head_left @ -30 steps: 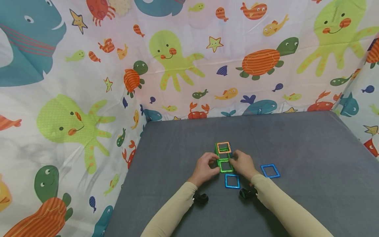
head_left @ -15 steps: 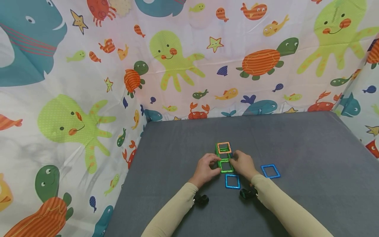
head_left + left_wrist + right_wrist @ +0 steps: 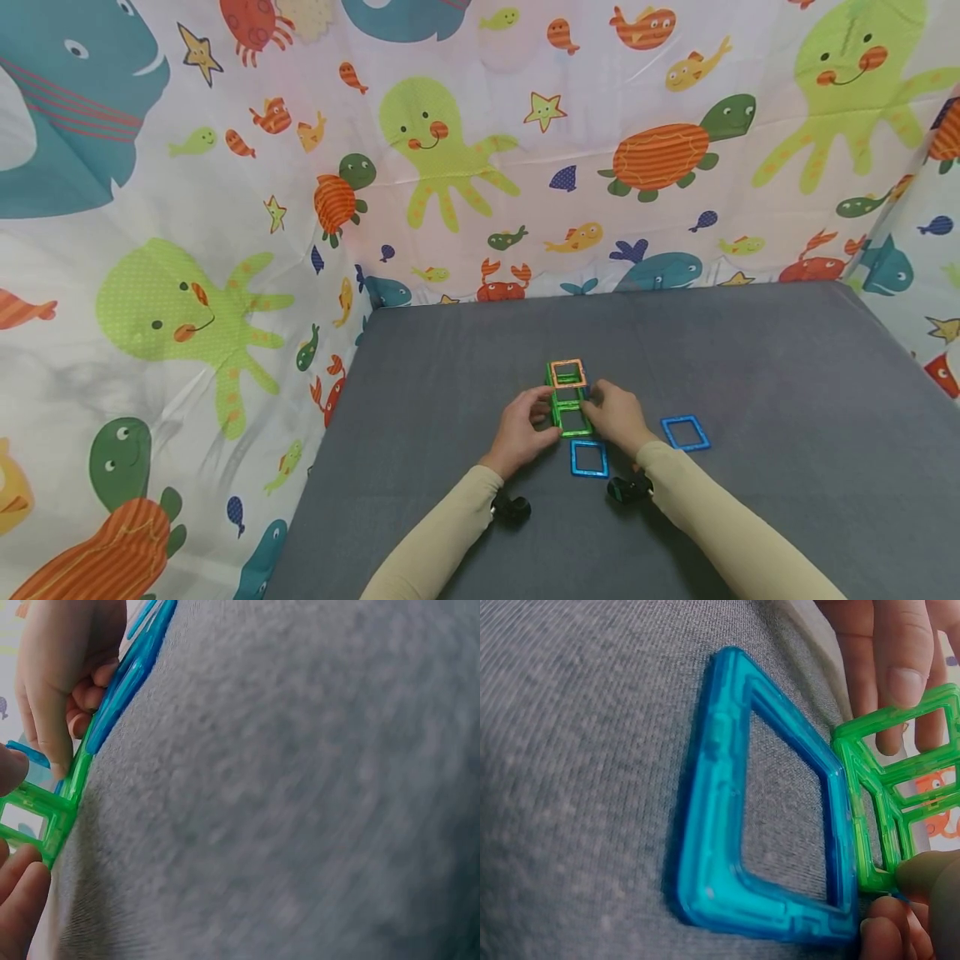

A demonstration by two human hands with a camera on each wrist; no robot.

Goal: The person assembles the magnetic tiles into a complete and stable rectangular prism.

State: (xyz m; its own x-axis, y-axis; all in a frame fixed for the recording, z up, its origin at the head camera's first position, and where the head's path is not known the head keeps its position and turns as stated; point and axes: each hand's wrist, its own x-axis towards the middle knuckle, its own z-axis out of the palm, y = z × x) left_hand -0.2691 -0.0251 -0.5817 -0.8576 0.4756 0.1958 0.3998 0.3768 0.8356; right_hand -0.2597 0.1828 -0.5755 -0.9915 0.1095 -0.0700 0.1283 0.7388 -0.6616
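Note:
Square magnetic tiles form a small structure: green tiles [image 3: 575, 432] joined in a row, with an orange tile [image 3: 567, 362] on its far end. My left hand [image 3: 520, 429] is at the structure's left side, thumb by the near corner, fingers around the green frame. The right hand [image 3: 618, 417] pinches the opposite edge with bent fingers. In the right wrist view, both hands' fingertips meet the green frames [image 3: 870, 881]. A blue tile [image 3: 589, 474] lies flat just in front of the structure; it looms large in the right wrist view, its frame [image 3: 705, 825] beside the green one.
Another blue tile [image 3: 685, 418] lies flat to the right of the right hand. The grey cloth surface [image 3: 450, 358] reaches back to a curtain [image 3: 570, 67] printed with sea animals, which also hangs along the left and right sides.
The left index finger has shifted slightly away from me along the structure's left side. The right hand and the tiles have stayed in place.

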